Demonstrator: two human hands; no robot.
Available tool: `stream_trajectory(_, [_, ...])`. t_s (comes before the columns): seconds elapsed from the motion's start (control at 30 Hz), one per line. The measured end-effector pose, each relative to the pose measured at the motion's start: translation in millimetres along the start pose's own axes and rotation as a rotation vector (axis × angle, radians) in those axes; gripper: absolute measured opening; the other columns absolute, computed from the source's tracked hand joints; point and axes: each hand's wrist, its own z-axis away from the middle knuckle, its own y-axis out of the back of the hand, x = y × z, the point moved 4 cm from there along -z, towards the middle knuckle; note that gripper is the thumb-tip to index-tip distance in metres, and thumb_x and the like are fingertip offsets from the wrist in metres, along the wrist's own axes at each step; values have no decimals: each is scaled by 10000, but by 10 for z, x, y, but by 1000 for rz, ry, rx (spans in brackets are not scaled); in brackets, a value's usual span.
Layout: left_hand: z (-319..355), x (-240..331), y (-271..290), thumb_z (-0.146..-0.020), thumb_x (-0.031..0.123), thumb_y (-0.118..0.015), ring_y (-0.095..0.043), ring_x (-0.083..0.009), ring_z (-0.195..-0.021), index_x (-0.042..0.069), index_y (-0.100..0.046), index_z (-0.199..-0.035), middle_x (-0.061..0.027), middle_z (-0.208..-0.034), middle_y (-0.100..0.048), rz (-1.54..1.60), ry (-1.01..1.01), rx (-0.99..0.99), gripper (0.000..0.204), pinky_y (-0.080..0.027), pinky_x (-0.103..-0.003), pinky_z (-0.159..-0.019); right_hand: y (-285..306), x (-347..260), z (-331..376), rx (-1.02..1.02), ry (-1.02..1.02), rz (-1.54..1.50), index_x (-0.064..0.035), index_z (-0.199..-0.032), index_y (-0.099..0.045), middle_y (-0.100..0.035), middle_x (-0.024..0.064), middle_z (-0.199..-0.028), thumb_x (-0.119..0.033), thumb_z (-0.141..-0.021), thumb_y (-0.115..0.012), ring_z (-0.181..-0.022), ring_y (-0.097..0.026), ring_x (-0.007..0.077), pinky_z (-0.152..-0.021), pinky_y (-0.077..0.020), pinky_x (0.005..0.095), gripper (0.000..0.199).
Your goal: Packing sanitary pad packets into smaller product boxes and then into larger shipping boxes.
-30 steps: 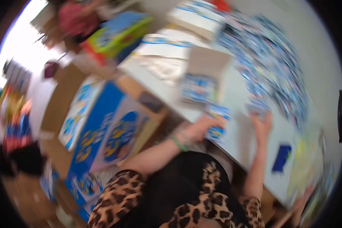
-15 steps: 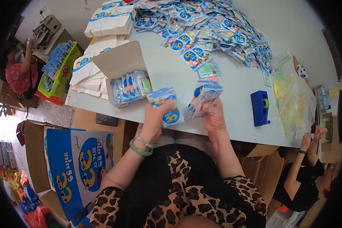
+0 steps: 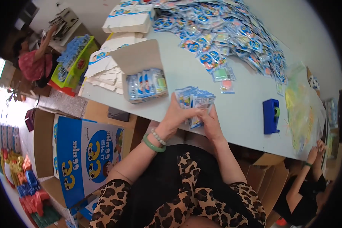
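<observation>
My two hands meet over the table's near edge, each closed round small flat plastic packets printed blue and white. My left hand grips a stack of packets from the left, its thumb reaching across the front. My right hand holds another bunch of packets that overlaps the first. To the left of my hands stands an open cardboard box, its flap raised, with a row of upright packets inside. Beyond my hands a few loose packets lie on the white table.
A large heap of packets covers the table's far side. Flattened cartons and stacked boxes lie at the left. A blue tape dispenser and a clear plastic bag sit right. Two other people work at either side.
My hands have come together from apart, and their two bunches of packets now overlap. The whole view has shifted, so the table and box appear further right.
</observation>
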Motion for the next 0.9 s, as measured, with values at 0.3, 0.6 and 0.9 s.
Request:
stream_trajectory(0.3, [211, 407, 385, -709, -63, -678, -670, -190, -861, -10, -582, -1095, -86, -975, -670, 457, 69, 15, 402, -559, -315, -773, -704, -553, 88, -408, 223, 279, 22, -1384, -289, -486, 126, -1290, -261, -891, -614, -1189, -471, 197, -1014, -375, 338, 654])
stream_trajectory(0.6, [-27, 1290, 1021, -698, -69, -686, -689, -198, -788, -24, -608, -1042, -120, -961, -691, 12, -143, 282, 356, -575, -315, -692, -1277, -650, -829, -295, 114, 483, -11, -1320, -432, -620, 97, -1124, -216, -842, -653, -1042, -583, 196, -917, -458, 337, 565])
stream_trajectory(0.9, [-335, 974, 1370, -704, 9, -754, -652, -174, -838, -39, -513, -1121, -112, -995, -657, -507, -178, 489, 484, -555, -299, -728, -1544, -737, -1001, -105, 164, 1445, 55, -1270, -420, -625, 194, -1049, -299, -812, -697, -1023, -594, 357, -869, -473, 436, 642])
